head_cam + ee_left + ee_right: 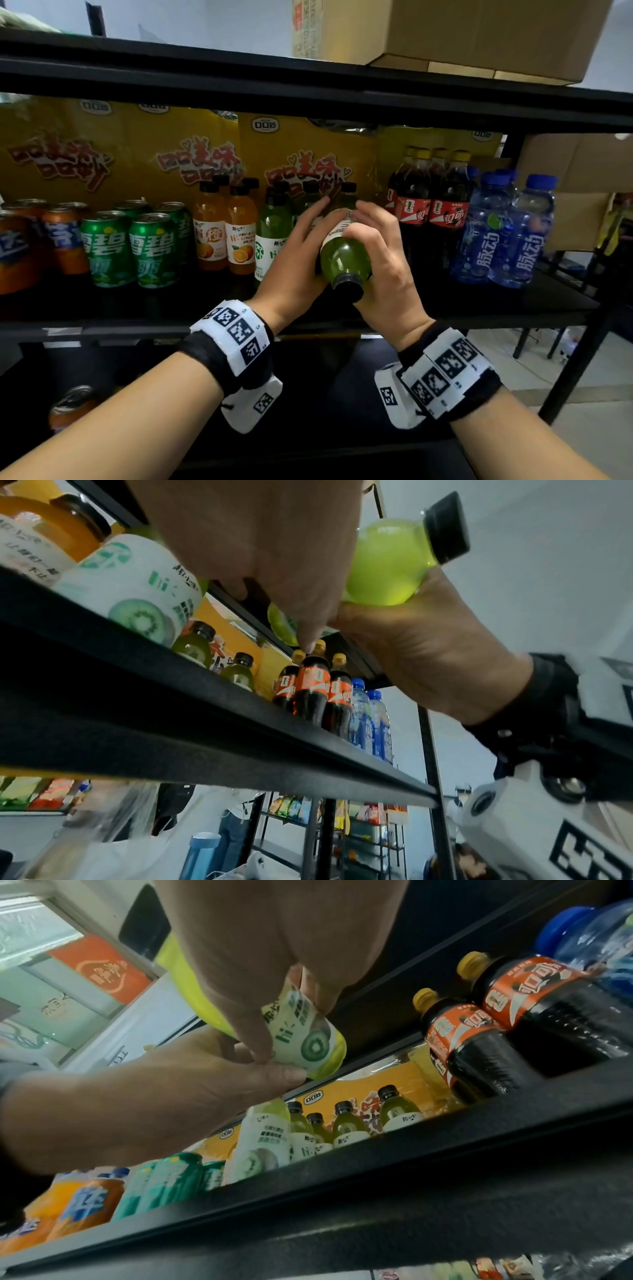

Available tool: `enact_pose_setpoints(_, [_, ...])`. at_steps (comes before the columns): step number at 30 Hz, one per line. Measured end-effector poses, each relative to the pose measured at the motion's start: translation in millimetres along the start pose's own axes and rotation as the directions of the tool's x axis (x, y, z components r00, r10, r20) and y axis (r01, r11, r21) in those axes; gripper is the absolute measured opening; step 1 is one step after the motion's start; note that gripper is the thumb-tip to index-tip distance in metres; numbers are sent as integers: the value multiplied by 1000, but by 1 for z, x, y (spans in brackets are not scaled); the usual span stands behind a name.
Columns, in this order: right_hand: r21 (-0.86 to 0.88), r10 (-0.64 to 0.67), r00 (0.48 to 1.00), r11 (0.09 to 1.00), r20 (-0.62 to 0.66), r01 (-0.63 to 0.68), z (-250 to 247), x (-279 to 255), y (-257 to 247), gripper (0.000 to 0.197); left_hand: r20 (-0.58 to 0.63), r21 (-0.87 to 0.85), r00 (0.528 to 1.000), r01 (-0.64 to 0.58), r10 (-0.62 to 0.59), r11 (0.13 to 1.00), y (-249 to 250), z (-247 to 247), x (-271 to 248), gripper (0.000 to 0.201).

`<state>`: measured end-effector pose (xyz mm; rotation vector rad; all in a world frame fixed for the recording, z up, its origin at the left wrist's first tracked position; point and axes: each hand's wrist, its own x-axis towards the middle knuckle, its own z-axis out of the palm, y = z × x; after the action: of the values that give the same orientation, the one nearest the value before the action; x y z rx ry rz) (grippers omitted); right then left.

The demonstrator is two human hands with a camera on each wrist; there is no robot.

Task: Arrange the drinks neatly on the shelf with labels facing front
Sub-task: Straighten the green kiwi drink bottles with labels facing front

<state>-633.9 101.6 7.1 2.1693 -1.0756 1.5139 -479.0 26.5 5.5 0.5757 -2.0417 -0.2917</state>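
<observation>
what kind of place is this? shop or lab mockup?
Probably a small shop or a mock retail setup. A black metal shelf holds drinks grouped by brand, such as cola bottles and green cans, and further snack racks stand behind.

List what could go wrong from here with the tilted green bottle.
1. The green bottle is tipped, cap toward the person, held off the shelf by the right hand and left hand; a loose hold could drop it.
2. The gap between the kiwi bottle and the cola bottles looks tight, so setting it down might knock a neighbour.
3. Its label shows in the right wrist view, so it may end up facing backwards.
</observation>
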Motion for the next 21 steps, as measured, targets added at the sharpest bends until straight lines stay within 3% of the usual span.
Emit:
enact_pose_setpoints(4, [43,19,997,999,-72,-16,1,9,3,67,-80,-17,997,2,-4,1000,3,-1,3,81])
enact_pose_setpoints(6, [218,222,974,954,-41,-208,-2,18,5,82,-61,-110,992,103,-110,989,5,-3,5,83])
enact_pose_setpoints(9, [382,494,867,790,68,-480,-8,36,11,83,1,-12,980,199,-199,980,8,-10,7,90])
enact_pose_setpoints(12, [378,561,790,695,246,-612,-9,50,24,61,87,109,975,192,-202,975,13,-15,13,86])
enact_pose_setpoints(15, [357,610,706,610,359,-708,-5,59,39,48,153,292,968,149,-200,945,17,-33,24,59])
enact_pose_setpoints(18, [331,636,667,579,388,-745,9,65,51,45,-32,347,992,126,-123,929,17,-63,32,42])
enact_pose_setpoints(20, [285,649,654,591,388,-755,23,70,56,44,-224,389,974,102,-13,916,14,-79,38,29])
enact_pose_setpoints(21, [256,650,647,599,398,-759,29,72,59,44,-262,418,965,104,10,902,10,-84,42,25])
